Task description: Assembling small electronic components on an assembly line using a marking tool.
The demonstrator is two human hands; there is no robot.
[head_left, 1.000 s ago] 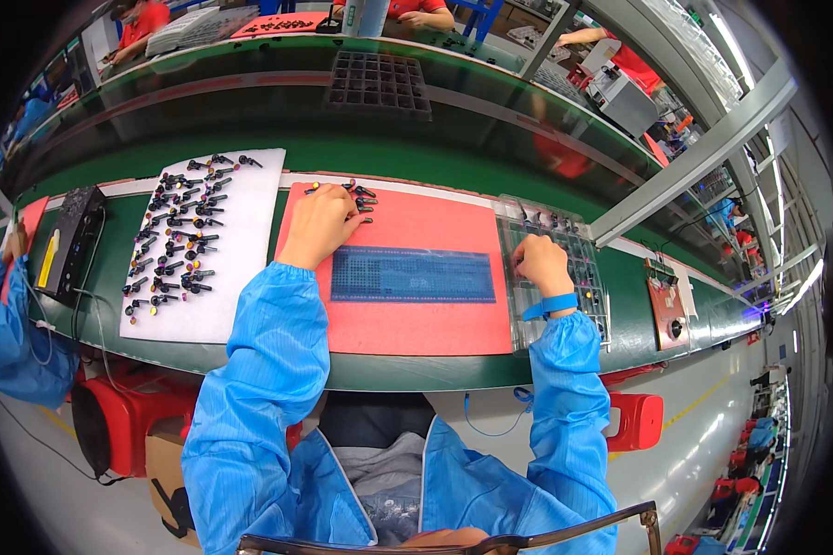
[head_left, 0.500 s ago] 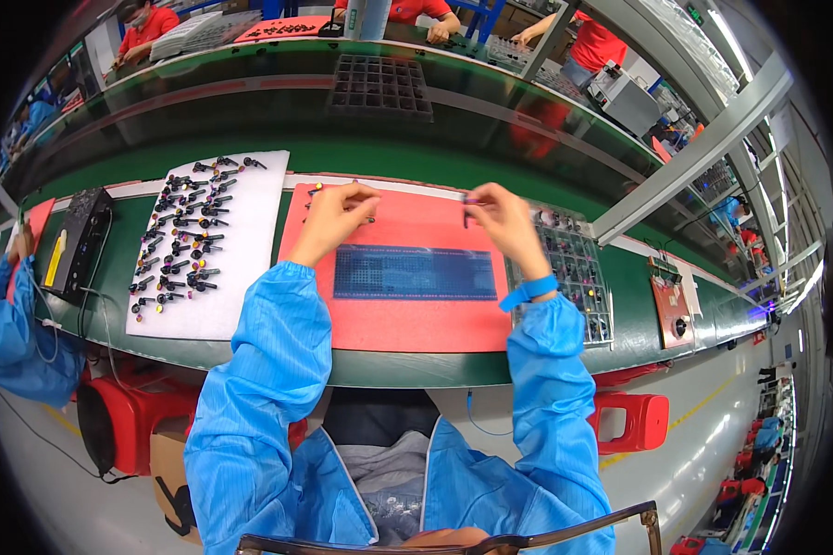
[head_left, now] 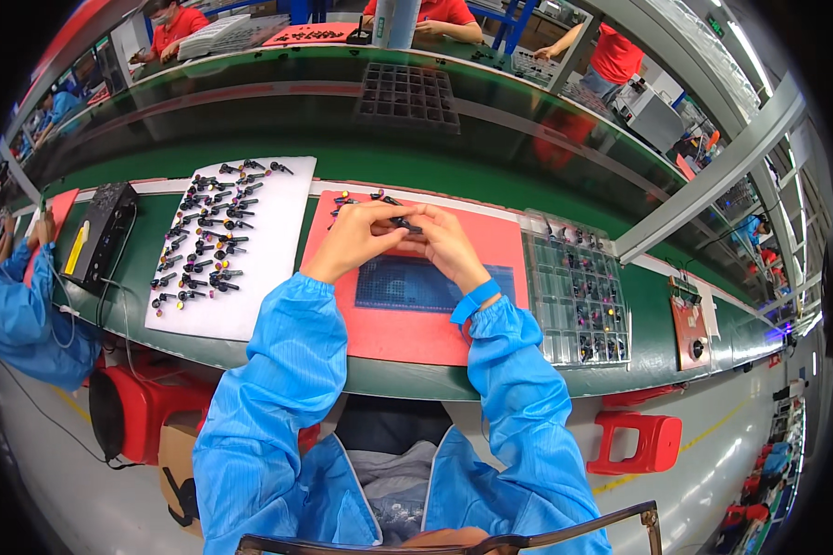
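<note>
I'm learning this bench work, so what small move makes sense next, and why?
Probably a slight turn of the small dark part, done above the pink mat: the left hand and right hand meet around it there and partly hide it, so turning would likely bring more into view.

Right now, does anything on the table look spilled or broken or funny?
Nothing stands out as spilled or broken. The small black parts lie in loose rows on the white sheet, pointing different ways: just a bit untidy. The dark piece between the left hand and right hand is too small to check.
</note>
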